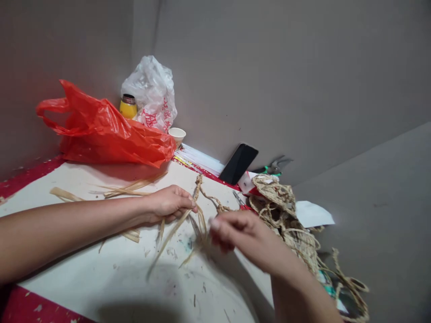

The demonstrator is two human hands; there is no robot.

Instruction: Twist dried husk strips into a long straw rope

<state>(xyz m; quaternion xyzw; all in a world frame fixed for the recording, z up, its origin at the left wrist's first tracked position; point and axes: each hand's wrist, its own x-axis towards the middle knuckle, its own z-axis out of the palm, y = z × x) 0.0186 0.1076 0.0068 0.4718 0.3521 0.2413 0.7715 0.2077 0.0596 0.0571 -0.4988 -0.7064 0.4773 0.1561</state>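
Note:
My left hand (175, 204) pinches a braided straw cord (197, 188) over the white sheet on the table. Loose flat strands (170, 235) fan down from the pinch toward me. Just to the right is my right hand (235, 231), its fingers curled and thumb drawn in, slightly blurred. Whether a strand sits between those fingertips cannot be made out. From the braid's upper part a thin twisted cord (212, 197) runs right, toward a pile of woven straw cord (274, 193). More flat straw strips (131, 186) lie beyond and under my left forearm.
Along the back stand a red plastic bag (101, 134), a yellow jar (128, 107), a clear white bag (151, 89) and a paper cup (177, 133). A black phone (238, 163), pliers (274, 167) and red-handled scissors (240, 200) lie toward the right. Grey walls close in behind.

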